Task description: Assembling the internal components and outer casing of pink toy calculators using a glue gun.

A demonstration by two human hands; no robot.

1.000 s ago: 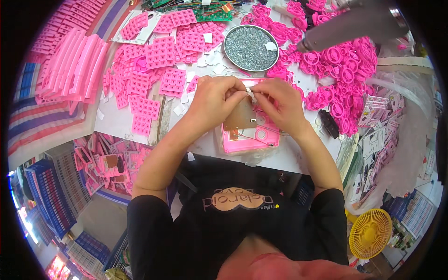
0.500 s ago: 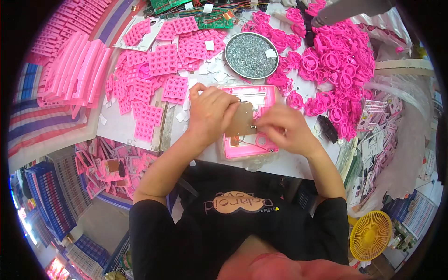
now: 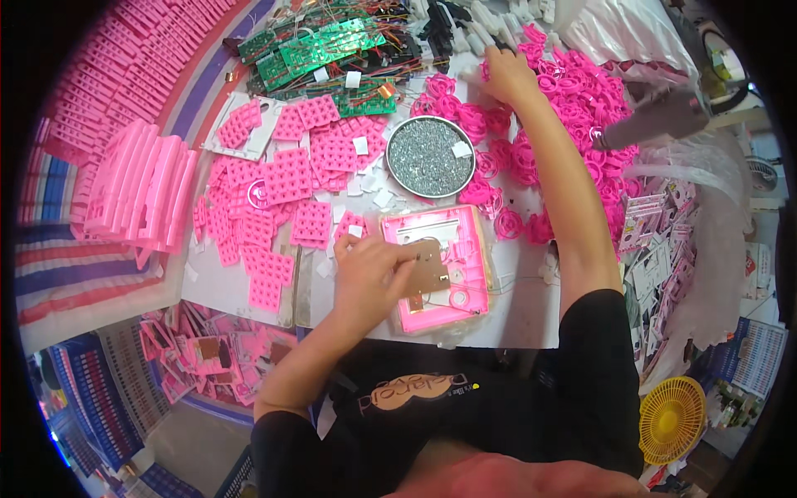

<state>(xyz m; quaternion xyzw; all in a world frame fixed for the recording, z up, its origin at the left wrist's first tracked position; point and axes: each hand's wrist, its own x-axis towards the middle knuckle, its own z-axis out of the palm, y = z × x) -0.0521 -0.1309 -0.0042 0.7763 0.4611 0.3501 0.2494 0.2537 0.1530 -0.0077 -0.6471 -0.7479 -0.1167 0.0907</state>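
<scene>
A pink plastic case [image 3: 440, 317] lies open near the front edge of the table, with a brown circuit board [image 3: 429, 270] and thin wires inside it. My left hand [image 3: 369, 278] rests at the case's left side and pinches the board's edge between thumb and fingers. My right arm is stretched far forward. At its end, my right hand [image 3: 508, 76] is bent down into the far edge of a heap of pink ring-shaped parts [image 3: 573, 100], beside black and white plastic pieces [image 3: 481, 35]. Its fingertips are partly hidden, with something dark by them.
A round tin of small metal screws [image 3: 430, 158] stands beyond the case. Pink button pads [image 3: 286, 174] spread to its left, green circuit boards [image 3: 332, 46] with wires behind. A grey rod-shaped tool [image 3: 656, 124] hangs over the rings. Pink panels [image 3: 137, 187] stand far left.
My right hand has left the case and reached far forward to the heap's back edge. My left hand stays on the board. The view has shifted, showing more of the table's far side.
</scene>
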